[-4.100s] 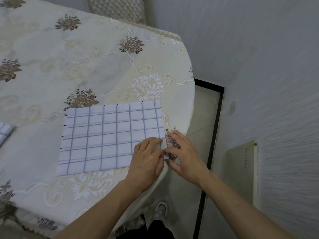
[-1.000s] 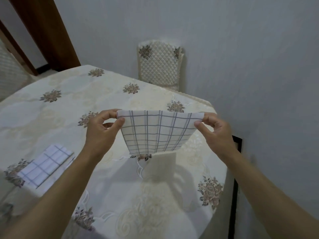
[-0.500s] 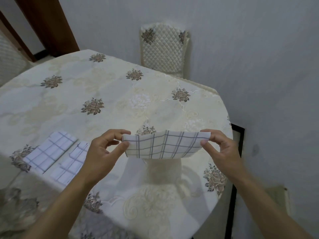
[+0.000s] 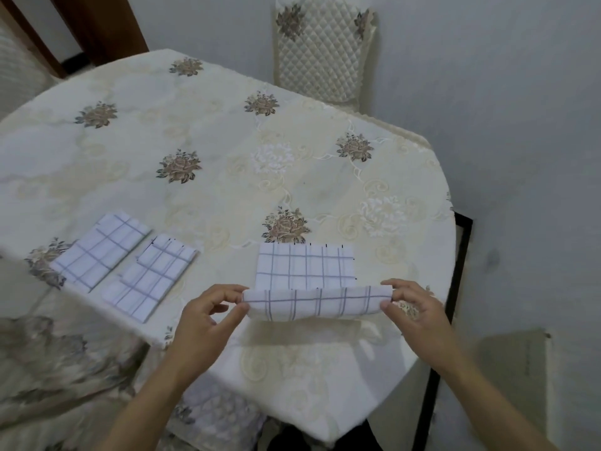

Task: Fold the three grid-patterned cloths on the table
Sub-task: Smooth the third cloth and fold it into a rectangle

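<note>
Lowered cloth (image 4: 305, 278) tabled, pinched between both fingers (image 4: 239, 309).

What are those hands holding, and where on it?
A grid cloth: the left hand pinches its near edge at the left end, the right hand at the right end; its far part lies on the table.

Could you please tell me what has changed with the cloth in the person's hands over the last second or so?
The cloth has come down from the air: its far part now lies flat on the table, while the near edge is still lifted and curled over. The left hand and right hand still pinch its two ends. The two folded cloths on the left appear unmoved.
</note>
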{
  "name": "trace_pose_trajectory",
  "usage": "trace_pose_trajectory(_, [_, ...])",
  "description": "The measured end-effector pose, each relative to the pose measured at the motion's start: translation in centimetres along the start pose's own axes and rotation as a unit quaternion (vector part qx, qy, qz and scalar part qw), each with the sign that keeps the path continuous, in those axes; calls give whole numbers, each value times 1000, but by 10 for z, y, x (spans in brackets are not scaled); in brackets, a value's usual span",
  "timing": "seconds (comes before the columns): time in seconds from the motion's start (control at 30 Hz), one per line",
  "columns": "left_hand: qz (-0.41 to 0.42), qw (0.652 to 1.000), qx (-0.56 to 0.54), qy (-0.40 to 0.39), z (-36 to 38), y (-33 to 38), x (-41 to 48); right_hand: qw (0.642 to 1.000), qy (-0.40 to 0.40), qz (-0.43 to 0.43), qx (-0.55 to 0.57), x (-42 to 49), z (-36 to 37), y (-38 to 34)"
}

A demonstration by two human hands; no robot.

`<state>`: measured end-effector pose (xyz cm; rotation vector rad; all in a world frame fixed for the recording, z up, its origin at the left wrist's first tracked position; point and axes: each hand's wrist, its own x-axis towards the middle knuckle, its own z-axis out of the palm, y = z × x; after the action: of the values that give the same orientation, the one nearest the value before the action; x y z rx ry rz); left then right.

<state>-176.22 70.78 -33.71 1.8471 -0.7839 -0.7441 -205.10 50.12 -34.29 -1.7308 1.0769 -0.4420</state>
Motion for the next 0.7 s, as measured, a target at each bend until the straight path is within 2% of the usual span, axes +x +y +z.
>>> trace_pose_trajectory(0.33, [-60,997,20,43,19,-6,37,998,37,39,-15,28,14,11])
trace_pose_trajectory(0.7, [-72,991,76,84,38,-29,80,998,30,48,-41,77,30,29])
